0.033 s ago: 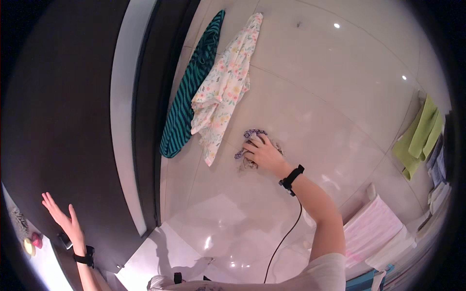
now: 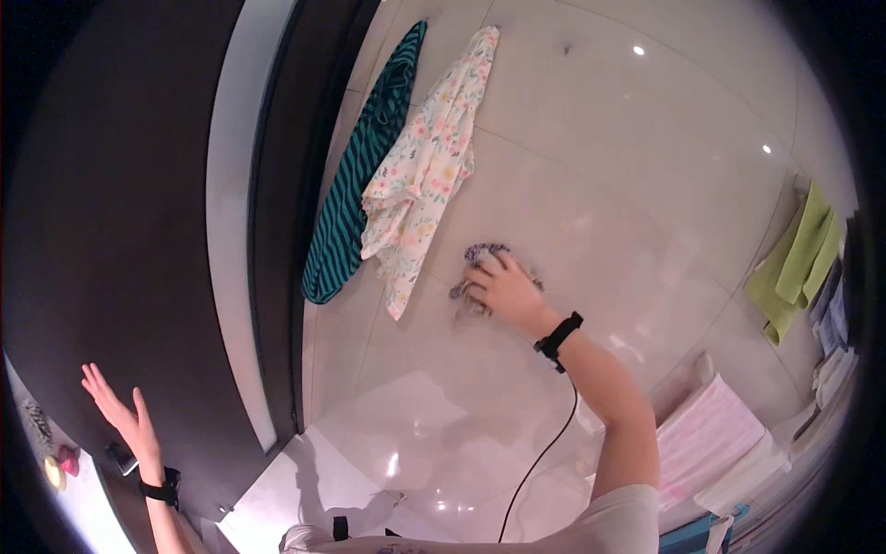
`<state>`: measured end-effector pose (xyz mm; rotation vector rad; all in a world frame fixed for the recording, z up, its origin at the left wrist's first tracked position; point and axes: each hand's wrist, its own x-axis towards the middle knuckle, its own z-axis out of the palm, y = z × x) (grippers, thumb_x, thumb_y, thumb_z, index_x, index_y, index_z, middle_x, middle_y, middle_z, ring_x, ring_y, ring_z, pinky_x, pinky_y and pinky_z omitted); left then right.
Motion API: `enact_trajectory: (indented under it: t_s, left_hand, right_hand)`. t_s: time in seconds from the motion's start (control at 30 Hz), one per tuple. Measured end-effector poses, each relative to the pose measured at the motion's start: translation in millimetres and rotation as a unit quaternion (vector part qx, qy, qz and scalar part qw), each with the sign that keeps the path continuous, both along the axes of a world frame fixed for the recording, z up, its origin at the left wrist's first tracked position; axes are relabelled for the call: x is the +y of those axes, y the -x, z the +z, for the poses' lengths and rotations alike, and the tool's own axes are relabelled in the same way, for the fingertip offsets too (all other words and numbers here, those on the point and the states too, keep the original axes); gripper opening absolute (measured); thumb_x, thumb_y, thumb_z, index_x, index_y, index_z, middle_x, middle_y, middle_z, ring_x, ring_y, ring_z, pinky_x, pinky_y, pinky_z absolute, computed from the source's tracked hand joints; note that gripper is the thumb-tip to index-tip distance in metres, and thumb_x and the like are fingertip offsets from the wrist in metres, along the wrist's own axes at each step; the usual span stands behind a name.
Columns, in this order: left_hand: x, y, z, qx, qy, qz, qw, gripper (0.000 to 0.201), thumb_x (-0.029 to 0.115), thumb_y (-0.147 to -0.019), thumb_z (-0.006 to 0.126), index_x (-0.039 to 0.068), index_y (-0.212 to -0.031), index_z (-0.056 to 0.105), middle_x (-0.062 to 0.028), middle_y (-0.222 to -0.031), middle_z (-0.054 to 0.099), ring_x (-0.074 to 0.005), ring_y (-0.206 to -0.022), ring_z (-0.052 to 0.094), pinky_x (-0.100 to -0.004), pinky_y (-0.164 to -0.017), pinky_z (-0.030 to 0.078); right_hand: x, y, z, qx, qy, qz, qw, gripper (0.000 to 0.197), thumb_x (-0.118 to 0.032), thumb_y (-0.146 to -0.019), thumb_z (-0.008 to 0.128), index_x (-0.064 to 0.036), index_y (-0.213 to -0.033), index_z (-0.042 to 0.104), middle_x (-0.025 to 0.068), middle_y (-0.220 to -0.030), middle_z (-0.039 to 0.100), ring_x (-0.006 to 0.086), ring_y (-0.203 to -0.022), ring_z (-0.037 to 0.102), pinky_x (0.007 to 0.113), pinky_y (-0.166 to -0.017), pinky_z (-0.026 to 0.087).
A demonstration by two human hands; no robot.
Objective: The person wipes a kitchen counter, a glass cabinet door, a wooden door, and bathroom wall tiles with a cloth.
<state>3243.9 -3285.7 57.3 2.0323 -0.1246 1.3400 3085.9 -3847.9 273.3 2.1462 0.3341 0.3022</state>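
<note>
My right hand (image 2: 509,294) presses a small crumpled cloth (image 2: 484,250) with a dark and pale pattern against the glossy tiled wall (image 2: 600,305). Its fingers curl over the cloth and cover most of it. Over at the lower left, my left hand (image 2: 126,414) is held up with fingers stretched and thumb apart, beside the dark door panel (image 2: 129,231). Nothing is in it; whether the palm touches the panel I cannot tell. Each wrist has a black strap, and a thin cable (image 2: 540,452) runs down from the right one.
Above left of my right hand hang a white floral cloth (image 2: 429,166) and a teal-and-black striped cloth (image 2: 360,185). A green towel (image 2: 798,258) and a pink-and-white towel (image 2: 711,434) hang at the right. Red and yellow items (image 2: 63,464) sit at the lower left edge.
My right hand has shifted very slightly to the right, still on the cloth. The left hand stays about where it was.
</note>
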Motion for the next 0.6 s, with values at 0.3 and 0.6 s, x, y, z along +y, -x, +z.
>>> enact_trajectory:
  t_s: [0.3, 0.6]
  left_hand:
    - [-61.1, -113.6, -1.1, 0.055, -0.155, 0.051, 0.985, 0.077, 0.006, -0.083, 0.056, 0.016, -0.149, 0.018, -0.0132, -0.156, 0.006, -0.0375, -0.143, 0.005, -0.0526, -0.112, 0.013]
    - [-68.7, -204.2, -33.3, -0.092, -0.188, 0.166, 0.964, 0.063, 0.05, -0.096, 0.038, 0.025, -0.15, 0.016, -0.0155, -0.155, -0.003, -0.0505, -0.138, -0.004, -0.064, -0.108, 0.009]
  right_hand:
    - [-20.9, 97.0, 310.2, -0.573, 0.189, -0.166, 0.78, 0.045, -0.008, -0.085, 0.05, -0.0254, -0.126, 0.055, 0.005, -0.136, 0.045, 0.0338, -0.122, 0.041, 0.052, -0.097, 0.038]
    - [-14.0, 17.5, 293.1, -0.666, 0.116, -0.169, 0.717, 0.035, -0.033, -0.083, 0.055, -0.0231, -0.116, 0.061, 0.0186, -0.131, 0.043, 0.0436, -0.115, 0.042, 0.057, -0.09, 0.039]
